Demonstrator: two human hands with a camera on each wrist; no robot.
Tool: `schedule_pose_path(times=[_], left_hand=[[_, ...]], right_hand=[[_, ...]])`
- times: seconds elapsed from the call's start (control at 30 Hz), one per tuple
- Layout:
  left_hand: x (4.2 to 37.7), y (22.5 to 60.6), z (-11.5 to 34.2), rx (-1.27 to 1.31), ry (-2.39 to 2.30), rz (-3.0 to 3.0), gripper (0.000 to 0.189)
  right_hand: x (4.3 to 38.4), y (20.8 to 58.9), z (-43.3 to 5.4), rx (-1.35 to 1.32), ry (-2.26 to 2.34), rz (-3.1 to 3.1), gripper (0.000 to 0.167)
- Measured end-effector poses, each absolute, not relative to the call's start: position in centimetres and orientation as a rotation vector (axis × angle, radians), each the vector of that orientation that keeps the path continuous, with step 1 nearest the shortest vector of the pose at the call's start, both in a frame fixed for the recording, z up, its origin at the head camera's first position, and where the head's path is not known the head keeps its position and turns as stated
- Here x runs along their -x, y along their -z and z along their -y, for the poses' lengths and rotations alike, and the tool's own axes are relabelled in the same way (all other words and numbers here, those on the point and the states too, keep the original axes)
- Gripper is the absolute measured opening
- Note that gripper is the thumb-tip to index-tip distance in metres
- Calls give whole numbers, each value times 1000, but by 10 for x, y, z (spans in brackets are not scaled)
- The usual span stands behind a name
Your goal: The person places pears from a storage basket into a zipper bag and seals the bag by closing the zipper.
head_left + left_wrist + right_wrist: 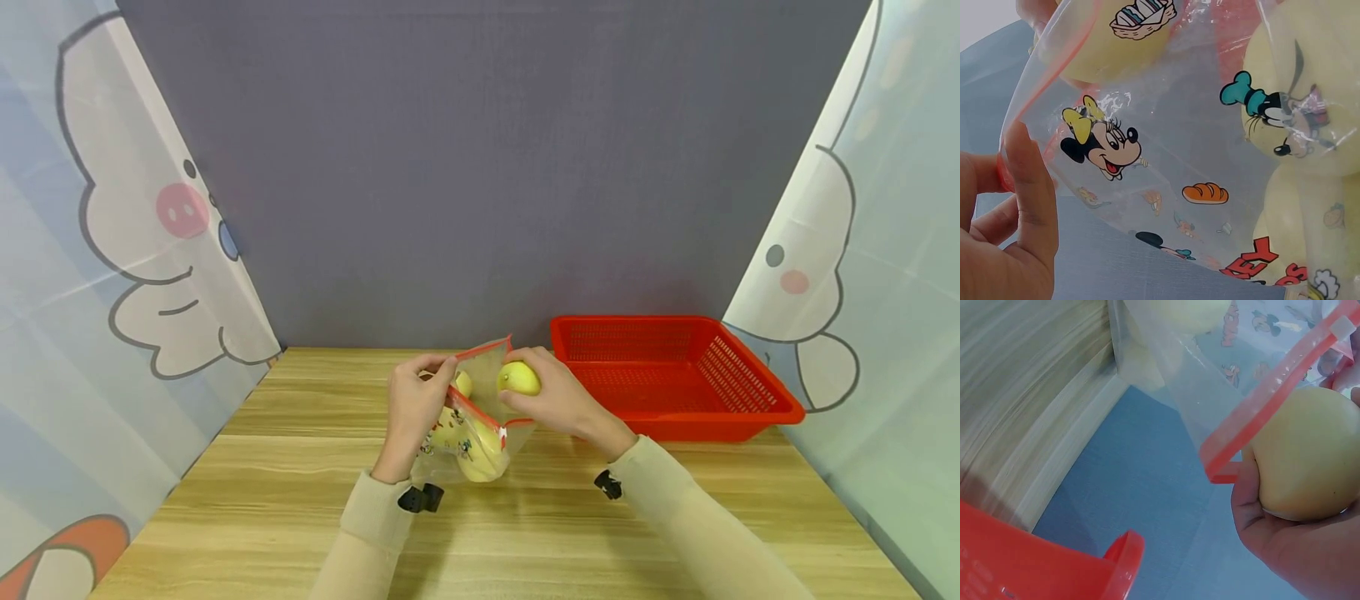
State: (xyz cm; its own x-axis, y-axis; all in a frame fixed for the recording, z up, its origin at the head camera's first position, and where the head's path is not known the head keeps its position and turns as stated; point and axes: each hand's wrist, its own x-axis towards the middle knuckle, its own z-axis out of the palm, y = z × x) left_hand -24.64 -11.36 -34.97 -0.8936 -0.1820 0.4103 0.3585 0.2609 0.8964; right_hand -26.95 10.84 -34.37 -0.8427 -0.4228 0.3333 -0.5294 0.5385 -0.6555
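Observation:
A clear zip bag (491,421) with a red zip edge and cartoon prints is held above the table with its mouth apart. My left hand (416,404) pinches the zip edge at the bag's left side; in the left wrist view, thumb and fingers (1032,187) grip the rim. My right hand (558,396) holds a smooth, round yellow fruit (519,378) at the bag's mouth. Several more pale yellow fruits (1291,69) lie inside the bag, seen through the printed plastic. In the right wrist view the held fruit (1310,453) sits beside the red zip (1272,394).
A red plastic basket (678,421) with slotted walls stands on the right of the wooden table (300,500). A grey panel (480,167) rises behind the table. Curtains with cartoon animals hang on both sides.

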Motion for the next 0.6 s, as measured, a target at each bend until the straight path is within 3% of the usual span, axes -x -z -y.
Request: schedule_pose_path(times=[0.23,0.47,0.6], left_hand=[[246,350,114,151,1687,2107,20],[247,350,114,147,1679,2099,21],[247,349,114,153,1673,2100,23]], right_hand=[[269,341,-105,-775,-1168,2696,49],[270,340,-102,-653,-1123,2717,75],[270,338,-101,-661,-1078,2687,72]])
